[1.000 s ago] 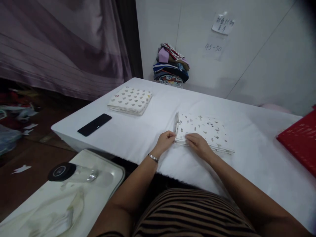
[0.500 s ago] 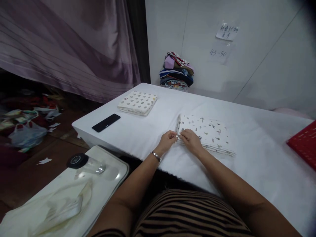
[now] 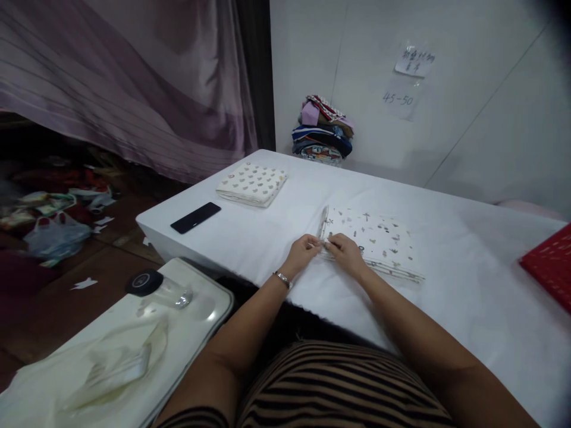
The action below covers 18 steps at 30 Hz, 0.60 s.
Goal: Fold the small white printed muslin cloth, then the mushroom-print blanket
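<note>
A folded white cloth with a small printed pattern (image 3: 379,238) lies on the white-covered table in front of me. At its near left corner, my left hand (image 3: 304,252) pinches the edge of the layers, with a bracelet on the wrist. Right beside it, my right hand (image 3: 345,252) has thumb and fingertips closed on the same corner, and its forearm passes over the near side. The exact bit of fabric between the fingertips is too small to make out. Farther left lies a second folded cloth (image 3: 252,185) with a grey repeated print, touched by neither hand.
A black phone (image 3: 196,217) rests near the table's left edge. A lidded glass bottle (image 3: 160,288) lies on a low white stand (image 3: 196,333), beside a plastic packet (image 3: 116,371). A red item (image 3: 548,267) sits at far right; folded fabrics (image 3: 322,131) are stacked beyond the table.
The view has shifted slightly, so the surroundings sit a little farther right. Both hands stay at the same corner of the cloth, with only tiny finger movement.
</note>
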{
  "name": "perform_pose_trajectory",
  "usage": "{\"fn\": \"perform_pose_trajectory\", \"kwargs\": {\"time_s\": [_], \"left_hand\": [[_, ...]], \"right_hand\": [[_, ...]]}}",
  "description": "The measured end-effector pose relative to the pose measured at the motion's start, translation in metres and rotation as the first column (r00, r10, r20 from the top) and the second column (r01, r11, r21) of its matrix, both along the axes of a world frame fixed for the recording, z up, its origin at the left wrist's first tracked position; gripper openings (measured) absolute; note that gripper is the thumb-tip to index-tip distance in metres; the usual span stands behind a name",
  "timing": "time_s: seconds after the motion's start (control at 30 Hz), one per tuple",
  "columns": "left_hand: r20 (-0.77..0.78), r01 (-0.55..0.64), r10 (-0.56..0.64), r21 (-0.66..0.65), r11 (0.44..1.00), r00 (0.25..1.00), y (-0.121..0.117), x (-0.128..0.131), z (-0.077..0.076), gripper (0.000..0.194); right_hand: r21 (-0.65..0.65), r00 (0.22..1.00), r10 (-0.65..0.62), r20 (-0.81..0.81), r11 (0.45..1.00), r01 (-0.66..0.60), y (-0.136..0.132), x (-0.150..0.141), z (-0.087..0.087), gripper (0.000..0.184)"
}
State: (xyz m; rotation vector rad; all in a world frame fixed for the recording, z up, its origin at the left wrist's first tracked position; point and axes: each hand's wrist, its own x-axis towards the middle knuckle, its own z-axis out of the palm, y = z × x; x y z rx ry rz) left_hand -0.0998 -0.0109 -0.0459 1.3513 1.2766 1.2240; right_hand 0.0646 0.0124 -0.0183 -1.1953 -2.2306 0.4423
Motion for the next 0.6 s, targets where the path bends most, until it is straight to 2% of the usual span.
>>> {"fn": "perform_pose_trajectory", "kwargs": {"time_s": [0.07, 0.13, 0.2, 0.3, 0.47, 0.6], "left_hand": [[-0.197, 0.020, -0.008, 0.061, 0.998, 0.980, -0.005, 0.001, 0.000, 0.019], [-0.372, 0.059, -0.012, 0.116, 0.992, 0.928, -0.009, 0.002, 0.002, 0.016], [-0.480, 0.095, -0.008, 0.157, 0.983, 0.877, -0.013, 0.003, 0.005, 0.014], [-0.579, 0.131, -0.005, 0.175, 0.976, 0.815, -0.015, 0.002, 0.011, 0.014], [-0.738, 0.141, 0.060, 0.208, 0.968, 0.672, -0.019, 0.002, 0.015, 0.016], [-0.761, 0.134, 0.105, 0.246, 0.960, 0.640, -0.020, 0.003, 0.013, 0.015]], "right_hand": [[0.009, 1.000, 0.003, -0.013, 1.000, -0.003, -0.001, 0.001, 0.000, 0.021], [0.031, 1.000, 0.019, -0.002, 0.999, -0.019, -0.002, 0.001, 0.000, 0.022], [0.059, 1.000, 0.029, 0.011, 0.998, -0.030, -0.003, 0.001, 0.000, 0.021], [0.117, 0.999, 0.030, 0.033, 0.993, -0.033, -0.004, 0.002, -0.001, 0.022], [0.136, 0.974, 0.065, 0.218, 0.986, -0.097, -0.006, 0.002, -0.005, 0.025], [0.131, 0.972, 0.072, 0.223, 0.986, -0.103, -0.007, 0.002, -0.006, 0.026]]}}
